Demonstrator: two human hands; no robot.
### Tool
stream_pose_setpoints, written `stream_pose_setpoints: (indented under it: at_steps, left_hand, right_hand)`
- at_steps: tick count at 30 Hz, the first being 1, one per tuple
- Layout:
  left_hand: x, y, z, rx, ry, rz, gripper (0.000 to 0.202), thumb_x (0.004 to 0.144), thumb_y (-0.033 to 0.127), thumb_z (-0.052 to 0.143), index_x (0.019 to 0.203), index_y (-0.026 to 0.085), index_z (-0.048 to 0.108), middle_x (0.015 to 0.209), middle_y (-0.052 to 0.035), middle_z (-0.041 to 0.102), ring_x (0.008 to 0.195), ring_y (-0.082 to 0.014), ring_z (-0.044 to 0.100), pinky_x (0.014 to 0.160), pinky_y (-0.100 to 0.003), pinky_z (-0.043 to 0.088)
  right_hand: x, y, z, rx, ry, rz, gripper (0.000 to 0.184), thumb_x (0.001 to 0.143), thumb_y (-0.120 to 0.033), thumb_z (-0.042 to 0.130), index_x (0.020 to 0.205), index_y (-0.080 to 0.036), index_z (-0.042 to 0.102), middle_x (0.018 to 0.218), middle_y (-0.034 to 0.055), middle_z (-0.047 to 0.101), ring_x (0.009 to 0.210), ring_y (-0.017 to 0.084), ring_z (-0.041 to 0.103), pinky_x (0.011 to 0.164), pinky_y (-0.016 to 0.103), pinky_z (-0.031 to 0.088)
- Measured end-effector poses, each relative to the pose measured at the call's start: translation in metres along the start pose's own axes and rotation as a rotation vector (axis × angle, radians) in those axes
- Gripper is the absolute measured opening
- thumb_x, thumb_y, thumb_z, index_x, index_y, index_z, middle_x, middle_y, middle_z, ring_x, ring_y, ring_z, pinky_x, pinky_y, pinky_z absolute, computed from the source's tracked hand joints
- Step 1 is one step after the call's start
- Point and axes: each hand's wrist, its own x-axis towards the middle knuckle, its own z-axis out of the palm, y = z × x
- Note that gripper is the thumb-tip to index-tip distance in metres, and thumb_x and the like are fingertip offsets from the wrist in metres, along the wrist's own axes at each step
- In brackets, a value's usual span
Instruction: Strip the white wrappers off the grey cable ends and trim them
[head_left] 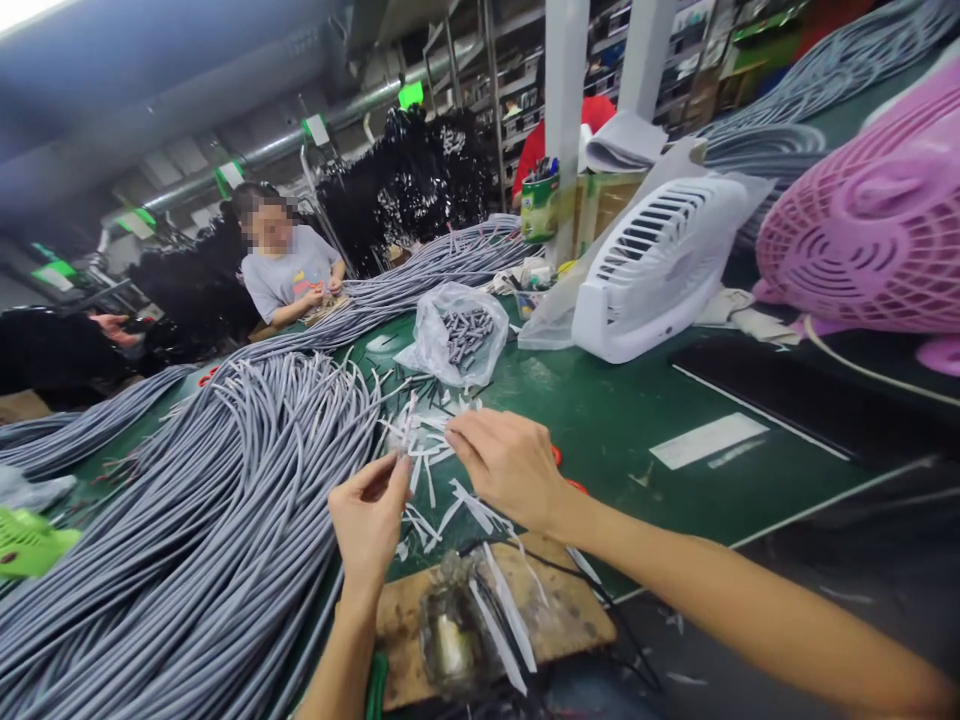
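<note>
My left hand (367, 515) and right hand (514, 465) bend their fingers inward; I cannot tell whether either pinches anything. Thin white paper-like strips (480, 512) lie between and below them, long axes pointing every way, while long grey round cables (247, 450) spread beside my left, the nearer hand. Beneath is a green tabletop (592, 420); beyond, a co-worker in a grey shirt (296, 265) sits among more cables.

cable bundle (247, 480) on the counter (592, 405), left of my left fingers (399, 482) | strips (430, 458) between left and right fingers (466, 440) | bag (430, 335) beyond them, short pieces (466, 336) in it | fan (656, 265) right of bag, second fan (862, 225) farther right | board (566, 605) nearest me
</note>
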Motion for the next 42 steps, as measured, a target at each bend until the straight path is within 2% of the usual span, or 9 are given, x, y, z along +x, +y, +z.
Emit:
stream_pose_setpoints:
  at_steps: [4,7,9,21,25,28,33,38,42]
  left_hand:
    - [-0.005,-0.003,-0.003,0.153,0.015,0.285,0.016,0.064,0.027,0.069,0.075,0.017,0.073,0.065,-0.0031,0.069,0.054,-0.0137,0.060,0.048,-0.023,0.048]
    - [-0.007,-0.003,-0.006,0.256,0.014,0.471,0.010,0.068,0.022,0.067,0.075,0.019,0.073,0.066,-0.0016,0.069,0.056,-0.0120,0.059,0.048,-0.021,0.047]
    - [-0.008,-0.002,-0.007,0.296,0.015,0.538,0.008,0.069,0.020,0.067,0.075,0.019,0.072,0.064,-0.0006,0.068,0.055,-0.0111,0.058,0.048,-0.020,0.046]
    - [-0.011,-0.001,-0.006,0.325,-0.007,0.557,0.009,0.071,0.020,0.066,0.078,0.018,0.072,0.063,-0.0001,0.067,0.053,-0.0110,0.057,0.049,-0.021,0.046]
    - [-0.011,-0.002,-0.005,0.326,-0.079,0.555,0.008,0.072,0.020,0.065,0.077,0.018,0.071,0.063,-0.0006,0.067,0.053,-0.0114,0.058,0.049,-0.021,0.046]
    - [-0.013,-0.001,-0.004,0.359,-0.138,0.624,0.010,0.074,0.017,0.062,0.080,0.018,0.071,0.061,-0.0002,0.065,0.050,-0.0097,0.056,0.048,-0.019,0.045]
    - [-0.016,0.000,-0.002,0.461,-0.065,0.798,0.018,0.075,0.010,0.061,0.088,0.018,0.069,0.061,0.0010,0.063,0.047,-0.0077,0.053,0.050,-0.018,0.044]
    - [-0.017,-0.001,-0.001,0.497,0.003,0.791,0.015,0.074,0.013,0.063,0.089,0.017,0.066,0.069,-0.0007,0.068,0.054,-0.0096,0.060,0.053,-0.018,0.046]
    - [-0.017,0.001,-0.001,0.507,-0.095,0.813,0.017,0.079,0.009,0.057,0.092,0.017,0.064,0.070,-0.0002,0.064,0.054,-0.0082,0.056,0.053,-0.018,0.043]
  right_hand:
    - [-0.002,-0.003,0.003,-0.062,0.036,-0.152,0.025,0.090,-0.022,0.044,0.074,-0.016,0.062,0.063,0.0027,0.060,0.064,0.015,0.045,0.061,0.030,0.025]
    - [-0.003,-0.004,0.003,-0.035,0.059,-0.184,0.021,0.089,-0.020,0.047,0.076,-0.016,0.063,0.065,0.0013,0.061,0.065,0.015,0.043,0.063,0.030,0.024]
    - [-0.003,-0.004,0.003,-0.016,0.070,-0.196,0.018,0.088,-0.018,0.048,0.078,-0.017,0.063,0.066,0.0007,0.063,0.066,0.014,0.042,0.064,0.030,0.024]
    - [-0.006,-0.001,0.002,0.034,0.044,-0.177,0.019,0.087,-0.016,0.047,0.079,-0.018,0.064,0.065,0.0009,0.064,0.065,0.015,0.046,0.064,0.031,0.027]
    - [-0.008,-0.001,0.010,0.262,0.012,-0.087,0.024,0.089,-0.021,0.043,0.076,-0.015,0.063,0.065,0.0029,0.062,0.060,0.012,0.049,0.059,0.026,0.035]
    - [-0.007,-0.003,0.012,0.445,-0.045,-0.002,0.025,0.089,-0.020,0.044,0.069,-0.014,0.060,0.061,0.0008,0.058,0.052,0.009,0.046,0.051,0.021,0.035]
    - [-0.001,-0.006,0.009,0.486,-0.063,0.120,0.027,0.085,-0.018,0.047,0.060,-0.014,0.054,0.050,-0.0033,0.046,0.044,0.007,0.036,0.044,0.019,0.028]
    - [0.001,-0.005,0.007,0.493,-0.102,0.214,0.027,0.084,-0.020,0.046,0.059,-0.014,0.054,0.048,-0.0034,0.044,0.044,0.007,0.036,0.044,0.019,0.027]
    - [0.000,-0.007,0.007,0.497,-0.108,0.220,0.027,0.084,-0.021,0.045,0.060,-0.014,0.055,0.049,-0.0027,0.046,0.044,0.007,0.036,0.045,0.019,0.027]
